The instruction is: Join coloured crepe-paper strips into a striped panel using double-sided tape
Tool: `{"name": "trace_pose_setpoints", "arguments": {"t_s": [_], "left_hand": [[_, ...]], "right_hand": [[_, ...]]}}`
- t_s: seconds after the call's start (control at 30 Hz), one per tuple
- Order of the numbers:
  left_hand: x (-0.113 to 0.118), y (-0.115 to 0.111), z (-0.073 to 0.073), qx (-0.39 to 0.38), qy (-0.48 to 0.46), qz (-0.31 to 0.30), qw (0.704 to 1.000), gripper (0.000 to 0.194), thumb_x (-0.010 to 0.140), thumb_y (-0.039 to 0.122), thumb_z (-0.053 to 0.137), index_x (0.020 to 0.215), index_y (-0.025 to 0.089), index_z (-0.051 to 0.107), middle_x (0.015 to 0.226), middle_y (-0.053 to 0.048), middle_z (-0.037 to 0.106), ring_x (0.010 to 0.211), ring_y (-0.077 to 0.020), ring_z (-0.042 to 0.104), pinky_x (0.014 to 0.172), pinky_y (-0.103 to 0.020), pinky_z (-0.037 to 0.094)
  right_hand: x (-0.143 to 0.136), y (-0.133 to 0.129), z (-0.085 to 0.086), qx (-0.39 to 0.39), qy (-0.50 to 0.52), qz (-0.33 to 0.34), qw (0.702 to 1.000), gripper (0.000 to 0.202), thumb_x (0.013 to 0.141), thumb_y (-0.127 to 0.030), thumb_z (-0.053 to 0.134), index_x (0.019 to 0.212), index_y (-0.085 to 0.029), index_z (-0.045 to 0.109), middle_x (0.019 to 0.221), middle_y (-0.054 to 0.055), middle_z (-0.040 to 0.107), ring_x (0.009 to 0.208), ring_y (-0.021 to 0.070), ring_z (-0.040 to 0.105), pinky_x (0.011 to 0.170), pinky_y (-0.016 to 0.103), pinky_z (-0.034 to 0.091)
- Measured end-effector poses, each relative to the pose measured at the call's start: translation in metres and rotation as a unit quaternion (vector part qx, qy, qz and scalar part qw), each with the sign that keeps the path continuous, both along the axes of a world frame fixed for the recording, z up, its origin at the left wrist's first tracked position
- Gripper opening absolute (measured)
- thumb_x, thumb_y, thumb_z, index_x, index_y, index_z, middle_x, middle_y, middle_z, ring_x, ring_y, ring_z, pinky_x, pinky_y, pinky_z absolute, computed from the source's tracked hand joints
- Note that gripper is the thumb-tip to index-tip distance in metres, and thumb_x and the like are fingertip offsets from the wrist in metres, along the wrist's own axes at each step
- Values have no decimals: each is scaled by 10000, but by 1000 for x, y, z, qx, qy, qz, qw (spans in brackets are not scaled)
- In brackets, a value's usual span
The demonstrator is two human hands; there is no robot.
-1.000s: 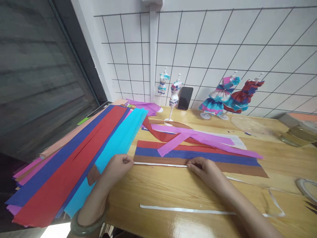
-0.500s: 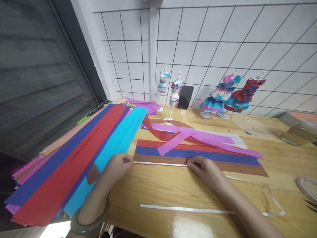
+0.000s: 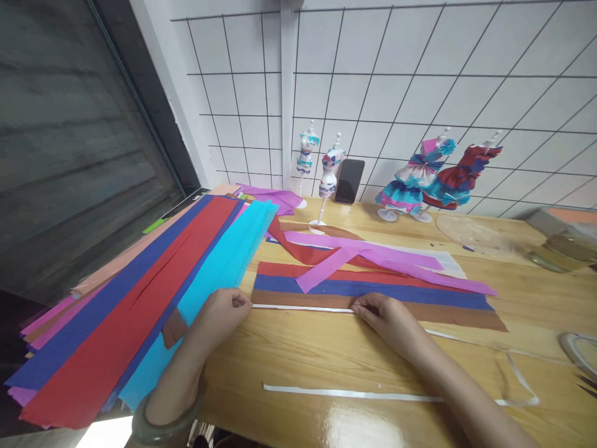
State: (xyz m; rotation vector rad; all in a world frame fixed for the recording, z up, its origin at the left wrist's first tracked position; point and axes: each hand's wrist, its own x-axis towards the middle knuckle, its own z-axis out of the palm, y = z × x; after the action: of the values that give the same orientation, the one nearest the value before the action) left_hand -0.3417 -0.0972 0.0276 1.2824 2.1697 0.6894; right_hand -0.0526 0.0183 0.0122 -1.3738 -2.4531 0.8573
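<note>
A thin white strip (image 3: pixel 303 307) runs along the near edge of the brown band (image 3: pixel 289 299) of a layered red, blue and brown paper piece. My left hand (image 3: pixel 231 311) pinches the strip's left end. Further along it, my right hand (image 3: pixel 375 311) pinches the same strip, which lies straight between them. From beyond my right hand, more of the strip continues to the right. Nearer the table's front, a second white strip (image 3: pixel 345 392) lies partly under my right forearm. A purple strip (image 3: pixel 326 270) crosses the layered paper.
Long red (image 3: pixel 116 317) and turquoise sheets (image 3: pixel 224 249) are stacked at the left. Small dress forms (image 3: pixel 329 174) and a phone (image 3: pixel 349 182) stand at the back. At the right are a tape roll (image 3: pixel 581 351), a glass jar (image 3: pixel 562 252) and dark pointed tips (image 3: pixel 587 382).
</note>
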Motion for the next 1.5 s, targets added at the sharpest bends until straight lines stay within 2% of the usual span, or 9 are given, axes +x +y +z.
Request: {"name": "trace_pose_setpoints", "arguments": {"t_s": [0.17,0.47,0.8,0.9,1.07,1.5], "left_hand": [[0,0,-1,-6,7,4,1000,161,635,264,468,593,159,582,584,5,595,587,-154,527,507,-231,318],[-5,1,-11,-12,41,-6,999,158,659,293,477,605,173,564,585,7,577,568,-142,506,492,-230,302],[-2,0,-6,-12,31,8,999,133,662,282,486,596,185,549,610,-1,600,604,-162,536,513,-239,307],[-5,0,-10,-2,23,15,1000,116,653,289,506,605,186,531,596,5,581,585,-156,522,506,-236,305],[-9,-1,-19,48,7,20,999,157,651,326,539,732,200,492,586,41,503,577,-147,500,512,-232,326],[-15,0,-28,35,-21,21,999,232,648,369,557,790,202,481,593,49,488,559,-146,502,515,-239,337]], "right_hand": [[0,1,-1,3,2,1,1000,237,785,-321,426,768,-210,636,814,36,673,757,201,591,646,271,402],[0,1,-2,-9,-5,-5,1000,232,787,-326,435,779,-210,636,825,31,673,764,198,593,653,270,403],[-1,1,0,-15,1,-2,1000,237,773,-321,437,763,-199,638,814,51,674,758,213,594,660,286,410],[-1,1,0,-11,-1,-5,1000,230,768,-311,435,761,-199,637,812,48,672,756,211,590,660,284,409],[0,0,0,1,1,0,1000,233,775,-296,425,767,-199,637,820,42,674,756,200,588,659,270,404],[-4,-2,8,5,6,-26,1000,214,752,-285,457,717,-196,649,792,38,689,739,200,600,630,262,400]]}}
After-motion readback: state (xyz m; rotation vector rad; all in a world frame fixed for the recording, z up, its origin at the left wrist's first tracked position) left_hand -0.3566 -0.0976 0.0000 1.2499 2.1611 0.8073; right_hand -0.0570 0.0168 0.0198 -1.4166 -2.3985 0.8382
